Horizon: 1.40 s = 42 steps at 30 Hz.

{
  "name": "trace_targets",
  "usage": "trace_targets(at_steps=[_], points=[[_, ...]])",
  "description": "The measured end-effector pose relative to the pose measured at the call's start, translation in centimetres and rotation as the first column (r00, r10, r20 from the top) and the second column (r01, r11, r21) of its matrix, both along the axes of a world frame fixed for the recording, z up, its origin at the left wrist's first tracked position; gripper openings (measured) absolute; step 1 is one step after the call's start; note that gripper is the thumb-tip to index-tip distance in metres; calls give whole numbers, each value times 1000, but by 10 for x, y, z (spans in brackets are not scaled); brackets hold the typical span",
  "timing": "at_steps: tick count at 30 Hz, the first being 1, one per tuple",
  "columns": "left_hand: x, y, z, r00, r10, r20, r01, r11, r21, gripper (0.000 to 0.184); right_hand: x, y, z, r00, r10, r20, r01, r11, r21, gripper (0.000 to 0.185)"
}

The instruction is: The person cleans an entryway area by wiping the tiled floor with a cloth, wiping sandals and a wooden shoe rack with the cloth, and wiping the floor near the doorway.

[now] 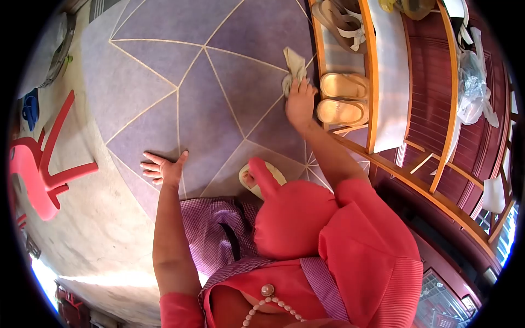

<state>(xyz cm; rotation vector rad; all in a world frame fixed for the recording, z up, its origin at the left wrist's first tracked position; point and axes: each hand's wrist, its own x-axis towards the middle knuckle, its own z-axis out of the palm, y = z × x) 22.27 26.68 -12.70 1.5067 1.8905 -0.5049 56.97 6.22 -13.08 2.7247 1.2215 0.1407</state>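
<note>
Floor mat (147, 71), grey-purple w/ pale crossing lines, fills the upper-mid view. Cloth (296, 61), pale, crumpled, lies on mat approx 12:30, near rack's edge. R hand (301, 104) is on it at approx 1 o'clock — palm down, fingers close tog. over the near part; far end of cloth sticks out past the fingertips. Can't tell if thumb pinches it or the hand only presses.

L hand (164, 167) at 9 o'clock, bare, palm down on mat, fingers spread, thumb out twd 2 o'clock. Holds nothing. Well apart from R hand and cloth.

Rack (372, 71), orange-brown wood, runs 1 to 4 o'clock. Tan slides (343, 98), a pair, sit on it just beside R hand; strappy sandals (342, 27) above them, twd 1 o'clock. Clear plastic bag (471, 90) at 2 o'clock.

Red chair (33, 175) at 9 o'clock, far edge, on pale floor (104, 218), off mat. Blue shoe (31, 111) approx 10 o'clock.

Person's light shoe (277, 174) near centre, on mat. Red clothing, purple check apron (205, 229) and bead necklace (276, 302) at approx 6–7 o'clock.
</note>
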Motion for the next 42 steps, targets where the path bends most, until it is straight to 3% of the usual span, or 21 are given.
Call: trace_targets(at_steps=[7,10,11,14,15,18,20,22,25,28,31,34,36,38,41,42], points=[[-3,-2,0,1000,13,13,-13,1000,14,142,-114,-100,15,921,245,-302,-190,961,202,50],[1,1,0,1000,13,7,-14,1000,14,141,-101,-75,25,914,44,-403,22,987,158,56],[0,0,-2,1000,13,7,-14,1000,17,141,-88,-62,16,929,-44,-368,83,992,93,61],[-1,-1,-3,1000,13,14,-13,1000,5,142,-30,6,8,974,-41,-223,100,959,263,63],[-2,0,-3,1000,13,11,-13,1000,6,142,-7,31,8,987,-9,-159,64,937,344,65],[-2,0,-6,1000,5,4,-5,1000,12,142,64,91,12,986,154,59,-165,913,372,69],[-4,-1,-6,1000,7,0,-7,1000,11,143,109,106,-9,958,277,79,-288,923,255,62],[-2,-1,-4,1000,13,8,-13,1000,9,143,119,110,-13,959,262,113,-273,957,100,42],[0,0,-1,1000,11,-7,-11,1000,-3,143,102,94,-7,1000,-1,-23,2,999,39,43],[-2,1,-2,1000,13,-5,-13,1000,-5,144,95,61,-19,992,-84,94,95,988,-124,46],[-3,-1,-3,1000,5,21,-5,1000,13,144,75,52,-3,971,-227,-71,191,923,-335,50],[-1,1,-2,1000,3,-5,-3,1000,-4,143,43,25,9,933,-314,-178,228,895,-383,50],[0,1,-3,1000,-4,3,4,1000,7,143,12,-14,3,985,-171,-20,142,874,-464,50],[-4,-2,-4,1000,-7,6,6,1000,13,143,-20,-43,9,993,-107,-53,73,892,-446,53],[-3,-2,-3,1000,-1,25,0,1000,24,142,-49,-65,29,927,-176,-332,-7,875,-484,53],[-2,-2,-1,1000,1,20,-2,1000,18,142,-49,-66,36,872,-144,-468,-29,939,-343,51]])
